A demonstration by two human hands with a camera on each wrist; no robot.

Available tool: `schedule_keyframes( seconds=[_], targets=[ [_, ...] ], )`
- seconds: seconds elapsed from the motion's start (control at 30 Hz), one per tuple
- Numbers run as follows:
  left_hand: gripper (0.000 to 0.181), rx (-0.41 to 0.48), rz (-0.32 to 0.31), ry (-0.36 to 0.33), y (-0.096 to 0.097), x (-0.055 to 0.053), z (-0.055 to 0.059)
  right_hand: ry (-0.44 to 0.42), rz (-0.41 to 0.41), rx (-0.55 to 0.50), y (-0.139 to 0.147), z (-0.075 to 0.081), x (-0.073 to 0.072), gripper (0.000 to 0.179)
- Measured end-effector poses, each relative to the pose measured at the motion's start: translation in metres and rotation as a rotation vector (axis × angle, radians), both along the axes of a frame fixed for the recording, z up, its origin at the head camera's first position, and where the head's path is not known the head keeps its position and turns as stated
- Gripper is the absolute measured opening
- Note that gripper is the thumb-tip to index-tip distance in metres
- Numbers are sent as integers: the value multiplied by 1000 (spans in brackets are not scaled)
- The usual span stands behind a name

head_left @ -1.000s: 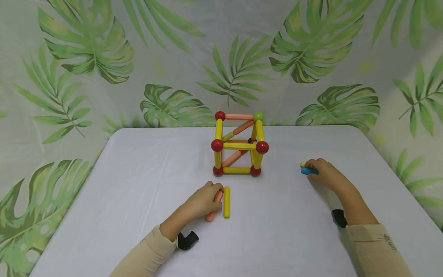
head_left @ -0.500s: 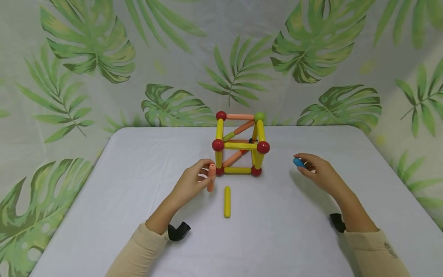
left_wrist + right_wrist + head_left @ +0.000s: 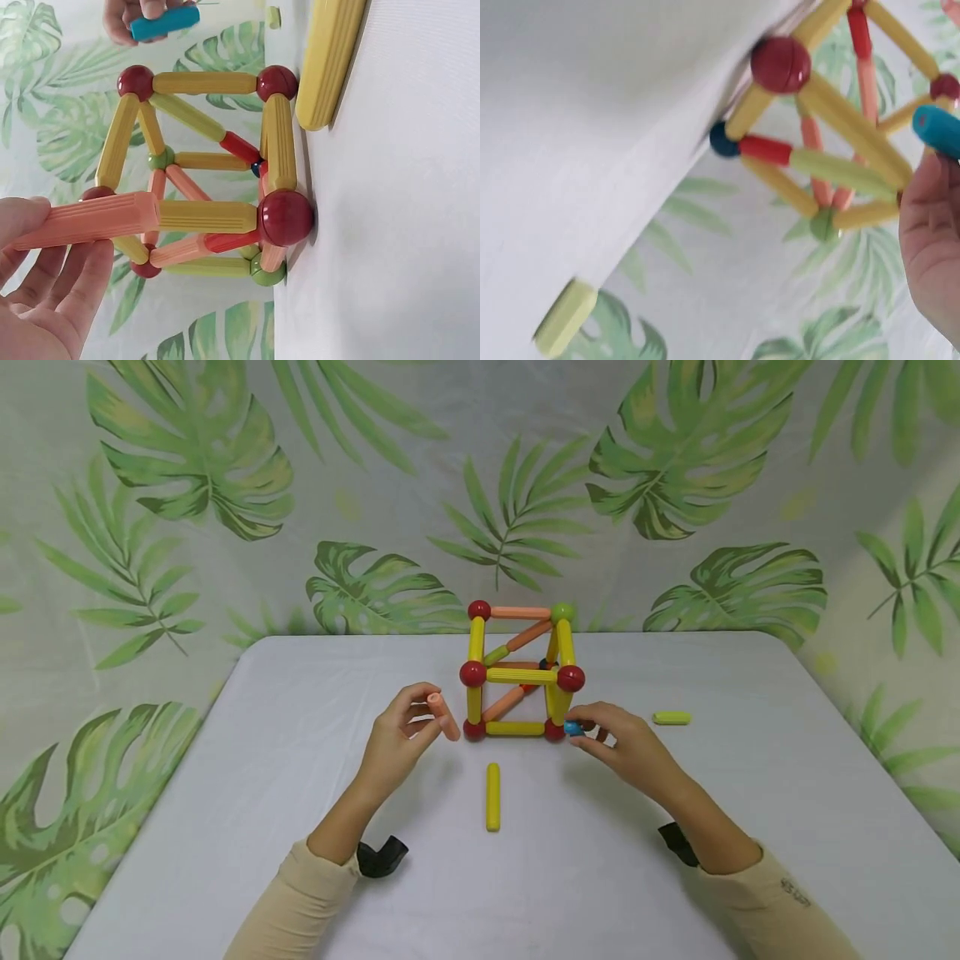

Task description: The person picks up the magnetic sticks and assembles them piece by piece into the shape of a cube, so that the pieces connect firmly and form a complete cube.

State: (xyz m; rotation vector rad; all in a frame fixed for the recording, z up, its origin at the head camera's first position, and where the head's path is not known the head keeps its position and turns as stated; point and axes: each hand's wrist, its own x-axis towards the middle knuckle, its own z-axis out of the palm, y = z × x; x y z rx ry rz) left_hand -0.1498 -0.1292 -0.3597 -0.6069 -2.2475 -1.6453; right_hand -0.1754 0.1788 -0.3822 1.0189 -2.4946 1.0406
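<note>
My left hand [image 3: 399,732] pinches an orange rod [image 3: 443,717] between thumb and fingers, raised just left of a cube-shaped frame. In the left wrist view this orange rod [image 3: 97,219] overlaps the frame's near side. My right hand [image 3: 626,747] holds a short blue rod [image 3: 573,728] by the frame's lower right corner; the blue rod [image 3: 939,131] also shows in the right wrist view. The frame is built of yellow rods [image 3: 521,677] and red balls [image 3: 473,674], with a green ball [image 3: 562,612] at a back top corner. Orange, red and green rods run diagonally across its sides.
A loose yellow rod [image 3: 492,797] lies on the white-covered table [image 3: 300,793] in front of the frame. To the right lies a short light-green rod [image 3: 671,717]. A leaf-printed cloth [image 3: 375,485] hangs behind the table's back edge.
My left hand has lifted the orange rod off the table and moved it up and left. My right hand has carried the blue rod leftward to the frame, leaving the light-green rod behind.
</note>
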Motion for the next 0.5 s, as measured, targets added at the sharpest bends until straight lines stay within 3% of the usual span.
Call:
schedule_keyframes(
  seconds=[0.23,0.5],
  targets=[
    [32,-16,4,17,2,0,-1,-4,-8,115,-31,-14,-13,28],
    [29,-34,-8,35,7,1,-4,96,-99,307,-48,-18,-28,17]
  ],
)
